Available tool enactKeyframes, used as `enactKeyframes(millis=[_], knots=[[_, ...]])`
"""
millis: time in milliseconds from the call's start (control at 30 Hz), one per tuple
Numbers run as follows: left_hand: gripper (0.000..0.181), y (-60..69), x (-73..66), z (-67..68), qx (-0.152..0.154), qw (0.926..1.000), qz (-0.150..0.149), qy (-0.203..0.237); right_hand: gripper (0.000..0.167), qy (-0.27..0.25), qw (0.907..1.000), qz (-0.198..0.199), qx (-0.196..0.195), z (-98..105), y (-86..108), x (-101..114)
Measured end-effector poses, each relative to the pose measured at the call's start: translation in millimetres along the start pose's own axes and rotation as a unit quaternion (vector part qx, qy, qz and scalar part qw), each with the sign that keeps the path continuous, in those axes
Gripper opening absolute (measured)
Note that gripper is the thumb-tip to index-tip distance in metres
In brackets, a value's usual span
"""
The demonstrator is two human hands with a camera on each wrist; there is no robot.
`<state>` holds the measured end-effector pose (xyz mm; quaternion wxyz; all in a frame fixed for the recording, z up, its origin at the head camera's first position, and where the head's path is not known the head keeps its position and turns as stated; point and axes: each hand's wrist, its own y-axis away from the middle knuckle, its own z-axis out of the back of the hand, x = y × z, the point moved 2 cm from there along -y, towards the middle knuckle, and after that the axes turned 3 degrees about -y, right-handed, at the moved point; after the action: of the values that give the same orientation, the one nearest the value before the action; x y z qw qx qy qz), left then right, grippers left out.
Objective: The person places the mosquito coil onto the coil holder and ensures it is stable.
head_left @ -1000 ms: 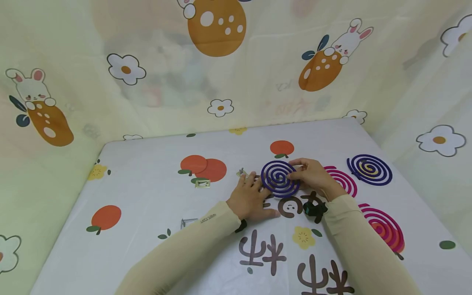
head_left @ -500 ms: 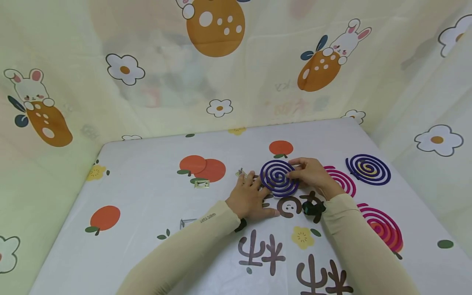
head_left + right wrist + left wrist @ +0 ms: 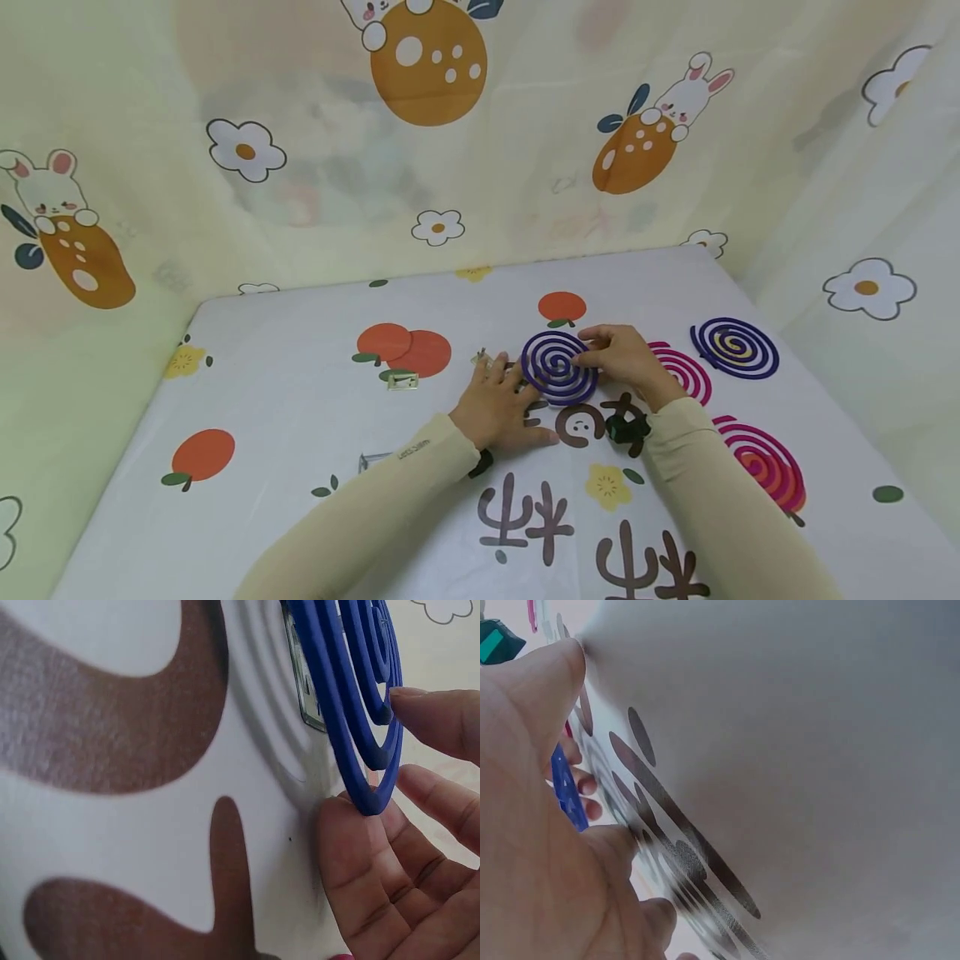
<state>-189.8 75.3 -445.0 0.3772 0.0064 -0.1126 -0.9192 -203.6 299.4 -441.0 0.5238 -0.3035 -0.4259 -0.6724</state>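
Note:
A dark blue spiral coil (image 3: pixel 557 362) is held tilted just above the table by my right hand (image 3: pixel 626 363), whose thumb and fingers pinch its right side. The right wrist view shows the coil's lower end (image 3: pixel 369 801) off the surface, with fingers (image 3: pixel 349 847) around it and a small metal piece (image 3: pixel 309 712) behind. My left hand (image 3: pixel 497 410) lies spread on the table, fingertips close to the coil's left edge; whether they touch it, I cannot tell. Blue coil parts (image 3: pixel 568 791) show past the left palm (image 3: pixel 540 840) in the left wrist view.
On the right of the printed tabletop (image 3: pixel 285 367) lie another blue coil (image 3: pixel 765 354), a pink coil (image 3: pixel 693 367) and a larger pink coil (image 3: pixel 783 458). Small metal pieces (image 3: pixel 403 382) sit left of my hands. A patterned curtain (image 3: pixel 315 242) surrounds the table.
The head view has shifted slightly, so everything sits a little further left and lower. Both hands and the held coil keep the same positions relative to each other.

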Motion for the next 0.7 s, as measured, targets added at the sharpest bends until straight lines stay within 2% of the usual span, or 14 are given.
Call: enactKeyframes(millis=[333,500,700], knots=[[0.096,1.7,10.3,0.0,0.005,0.9998,0.004,-0.019,0.056,-0.001,1.0000,0.000,-0.007,-0.9,2.2,-1.2],[0.095,0.7,24.5,2.9,-0.011,0.9999,0.006,-0.012,0.057,-0.012,0.9999,0.002,-0.003,-0.9,2.8,-1.5],[0.087,-3.8,47.7,10.6,-0.032,0.9986,0.025,0.034,0.058,-0.005,0.9999,0.010,0.001,1.3,5.2,-4.1]])
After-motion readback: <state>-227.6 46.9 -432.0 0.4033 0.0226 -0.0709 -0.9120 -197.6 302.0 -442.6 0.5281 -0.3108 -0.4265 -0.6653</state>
